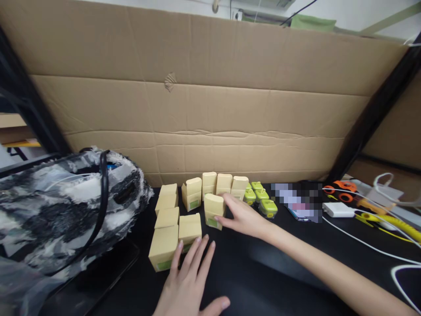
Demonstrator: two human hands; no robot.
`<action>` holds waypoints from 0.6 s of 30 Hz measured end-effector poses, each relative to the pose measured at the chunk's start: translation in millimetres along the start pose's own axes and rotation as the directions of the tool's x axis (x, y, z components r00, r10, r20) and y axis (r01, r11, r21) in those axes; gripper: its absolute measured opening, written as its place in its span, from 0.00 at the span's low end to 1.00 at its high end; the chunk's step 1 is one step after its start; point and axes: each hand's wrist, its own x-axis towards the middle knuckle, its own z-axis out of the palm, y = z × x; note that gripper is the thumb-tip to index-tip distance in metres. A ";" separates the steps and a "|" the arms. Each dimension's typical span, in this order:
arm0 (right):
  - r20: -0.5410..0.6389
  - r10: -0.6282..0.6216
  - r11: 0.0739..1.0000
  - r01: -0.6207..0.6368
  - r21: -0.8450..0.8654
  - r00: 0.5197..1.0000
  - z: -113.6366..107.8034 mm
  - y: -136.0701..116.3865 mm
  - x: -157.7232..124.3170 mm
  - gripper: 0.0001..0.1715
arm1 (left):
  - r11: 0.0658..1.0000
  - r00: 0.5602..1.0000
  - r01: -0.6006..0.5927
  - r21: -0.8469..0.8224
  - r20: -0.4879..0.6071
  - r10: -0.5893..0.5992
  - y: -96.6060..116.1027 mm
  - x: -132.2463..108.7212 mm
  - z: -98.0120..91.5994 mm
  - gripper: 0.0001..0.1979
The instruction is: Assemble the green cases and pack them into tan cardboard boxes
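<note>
My right hand (241,215) pinches a small cream carton (213,205) with a green label, thumb on its front and fingers behind. My left hand (192,276) lies flat with fingers spread, its fingertips by the front of a cream carton (190,226). Beside that one stands a larger-looking front carton (164,248), with more cartons (168,197) in a column behind it. Several open-topped or flap-topped cartons (224,182) stand in a row at the back. Right of them sit several small clear containers with lime-green lids (269,206).
A black, grey and white fluffy bag (66,210) with a black strap fills the left side. To the right lie a partly blurred phone (297,208), a white charger (338,210), white cables and a yellow coiled cord (397,224). A cardboard panel (213,109) closes off the back.
</note>
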 end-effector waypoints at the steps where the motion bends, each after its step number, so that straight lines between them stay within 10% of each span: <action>1: 0.026 0.003 1.000 -0.003 0.015 1.000 -6.1 -1.6 -6.7 0.19 | 1.000 1.000 0.003 -0.012 -0.004 -0.003 0.5 -0.8 0.6 0.33; 9: 0.229 -0.031 0.977 -0.019 0.212 0.973 -39.0 -33.8 -61.7 0.25 | 0.749 0.972 0.174 -0.639 -0.009 -0.233 9.5 -13.0 14.0 0.32; 18: 0.224 -0.094 0.995 0.089 0.032 0.970 -29.1 -49.9 -80.7 0.20 | 0.592 0.989 0.084 -0.802 -0.008 -0.151 -0.9 -9.8 7.1 0.17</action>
